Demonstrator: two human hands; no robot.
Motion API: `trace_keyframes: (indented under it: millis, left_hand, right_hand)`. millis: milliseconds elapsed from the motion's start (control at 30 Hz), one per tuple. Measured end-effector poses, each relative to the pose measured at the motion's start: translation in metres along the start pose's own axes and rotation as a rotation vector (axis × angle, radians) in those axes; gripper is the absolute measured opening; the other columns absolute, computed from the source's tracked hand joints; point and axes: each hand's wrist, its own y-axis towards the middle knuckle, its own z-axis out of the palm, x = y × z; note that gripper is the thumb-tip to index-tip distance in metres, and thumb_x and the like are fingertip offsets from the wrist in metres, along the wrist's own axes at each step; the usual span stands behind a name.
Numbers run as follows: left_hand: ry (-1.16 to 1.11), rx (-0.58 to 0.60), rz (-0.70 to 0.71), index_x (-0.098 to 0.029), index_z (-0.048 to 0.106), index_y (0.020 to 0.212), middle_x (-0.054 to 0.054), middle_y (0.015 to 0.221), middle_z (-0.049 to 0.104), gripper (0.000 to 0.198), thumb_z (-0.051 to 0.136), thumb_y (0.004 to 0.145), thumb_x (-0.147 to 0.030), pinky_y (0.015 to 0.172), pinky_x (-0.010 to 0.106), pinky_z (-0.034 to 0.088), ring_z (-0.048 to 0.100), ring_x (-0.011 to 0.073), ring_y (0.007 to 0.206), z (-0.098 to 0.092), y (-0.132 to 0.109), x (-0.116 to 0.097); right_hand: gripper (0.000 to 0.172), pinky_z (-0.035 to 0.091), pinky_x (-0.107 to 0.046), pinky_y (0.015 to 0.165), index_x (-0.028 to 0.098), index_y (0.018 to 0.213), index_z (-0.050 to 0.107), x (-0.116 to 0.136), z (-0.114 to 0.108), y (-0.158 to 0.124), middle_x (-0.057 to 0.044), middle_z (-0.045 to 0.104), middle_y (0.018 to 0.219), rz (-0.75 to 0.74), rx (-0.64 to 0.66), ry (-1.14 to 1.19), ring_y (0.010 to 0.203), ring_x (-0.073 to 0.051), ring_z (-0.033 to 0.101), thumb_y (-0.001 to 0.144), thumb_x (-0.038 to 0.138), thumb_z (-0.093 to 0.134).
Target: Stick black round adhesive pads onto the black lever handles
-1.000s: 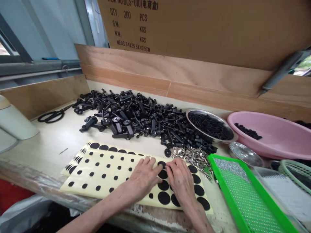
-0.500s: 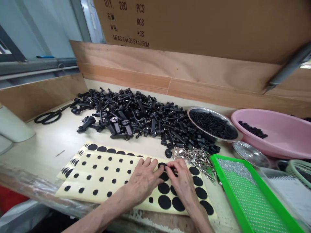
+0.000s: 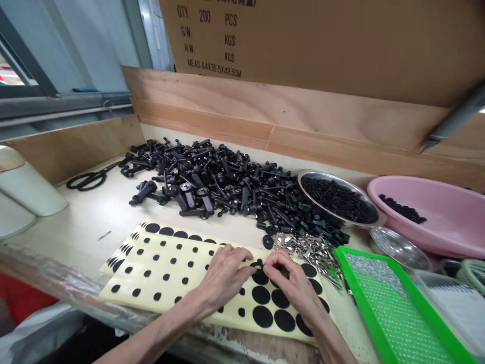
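A pale yellow sticker sheet (image 3: 159, 263) lies near the table's front edge, with rows of small dark marks on its left and large black round stickers (image 3: 262, 316) on its right. My left hand (image 3: 227, 270) rests over the sheet's middle, thumb and index finger apart, nothing visible between them. Just to its right, my right hand (image 3: 288, 275) is closed in a pinch over the upper round stickers; a dark piece shows at its fingertips, partly hidden by the fingers. More sheets with black circles lie underneath, showing at the back and left.
Behind the sheets spreads a pile of black plastic parts (image 3: 212, 177). Small metal pieces (image 3: 310, 253) lie right of it, near a steel bowl (image 3: 339, 199), a pink basin (image 3: 447, 217) and a green tray (image 3: 397, 308). Black scissors (image 3: 87, 180) lie at the left.
The view has shifted, so the scene sits further right. My left thumb and index finger have parted from the sticker edge, and my right hand has drawn slightly away from my left.
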Motion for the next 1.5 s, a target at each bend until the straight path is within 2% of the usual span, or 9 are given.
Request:
trace_keyframes:
  millis: [167,267,600,733,867,1067,1167,1300,1500]
  left_hand:
    - [-0.378,-0.131,-0.094,-0.021,0.063,0.070,0.001,0.088,0.070,0.016,0.056,0.084,-0.025,0.104,0.042,0.027,0.060,0.0209,0.092,-0.007,0.007,0.006]
    - [-0.583,-0.159,-0.210,-0.019,0.064,0.071,0.004,0.090,0.069,0.017,0.059,0.082,-0.030,0.091,0.037,0.039,0.060,0.0208,0.087,-0.015,0.006,0.008]
    - [-0.794,-0.088,-0.317,-0.016,0.067,0.073,0.003,0.081,0.064,0.015,0.064,0.077,-0.030,0.072,0.029,0.044,0.056,0.0166,0.076,-0.026,-0.002,0.008]
    - [-0.599,-0.124,-0.230,-0.017,0.068,0.069,0.004,0.082,0.064,0.029,0.054,0.086,-0.035,0.076,0.031,0.044,0.058,0.0196,0.083,-0.028,-0.001,0.009]
    - [-0.021,-0.408,-0.159,-0.019,0.064,0.111,0.009,0.114,0.060,0.028,0.046,0.092,-0.029,0.084,0.039,0.043,0.053,0.0243,0.100,-0.041,0.012,0.037]
    - [0.466,-0.471,-0.119,-0.016,0.066,0.088,0.013,0.107,0.060,0.019,0.052,0.080,-0.006,0.081,0.045,0.038,0.047,0.0280,0.096,-0.081,0.041,0.089]
    - [0.448,-0.395,-0.020,-0.019,0.065,0.087,0.008,0.098,0.062,0.015,0.054,0.082,-0.010,0.081,0.041,0.039,0.046,0.0261,0.097,-0.082,0.035,0.080]
    - [0.410,-0.189,0.277,-0.019,0.065,0.094,0.005,0.089,0.064,0.018,0.050,0.089,-0.010,0.087,0.039,0.038,0.045,0.0250,0.105,-0.068,0.016,0.039]
    - [0.407,-0.129,0.523,-0.018,0.066,0.099,0.005,0.085,0.064,0.025,0.046,0.090,-0.005,0.092,0.043,0.032,0.046,0.0249,0.103,-0.058,0.015,0.008]
  right_hand:
    - [0.027,0.044,-0.030,0.074,0.022,0.101,0.066,0.002,0.013,-0.001,-0.003,0.058,0.095,0.113,-0.089,0.211,0.084,-0.019,0.056,0.085,0.043,0.058]
    - [0.047,0.046,-0.030,0.076,0.022,0.122,0.057,0.005,0.020,0.000,-0.003,0.058,0.096,0.211,-0.186,0.315,0.083,-0.019,0.058,0.082,0.047,0.062]
    - [0.030,0.039,-0.026,0.058,0.021,0.073,0.062,0.020,0.033,0.009,0.000,0.053,0.070,0.112,-0.121,0.165,0.063,-0.015,0.047,0.083,0.048,0.059]
    - [0.023,0.039,-0.026,0.056,0.022,0.066,0.054,0.019,0.039,0.006,0.001,0.051,0.066,-0.112,-0.218,-0.060,0.059,-0.015,0.047,0.086,0.034,0.055]
    - [0.011,0.042,-0.029,0.066,0.023,0.073,0.055,0.022,0.049,0.001,-0.001,0.055,0.074,-0.425,-0.429,-0.189,0.068,-0.017,0.054,0.084,0.022,0.057]
    - [0.011,0.040,-0.033,0.063,0.025,0.077,0.058,0.027,0.047,0.000,-0.004,0.056,0.081,-0.275,-0.598,-0.119,0.067,-0.019,0.050,0.087,0.028,0.057]
    - [0.009,0.043,-0.034,0.066,0.024,0.087,0.060,0.024,0.046,0.002,-0.006,0.057,0.090,-0.188,-0.563,-0.021,0.074,-0.020,0.053,0.087,0.032,0.058]
    - [0.058,0.048,-0.034,0.074,0.024,0.134,0.039,0.020,0.050,0.007,-0.010,0.057,0.116,-0.083,-0.329,0.162,0.090,-0.021,0.057,0.083,0.035,0.064]
    - [0.067,0.052,-0.031,0.072,0.026,0.140,0.030,0.019,0.051,0.008,-0.006,0.059,0.108,0.046,-0.211,0.496,0.076,-0.015,0.059,0.083,0.033,0.065]
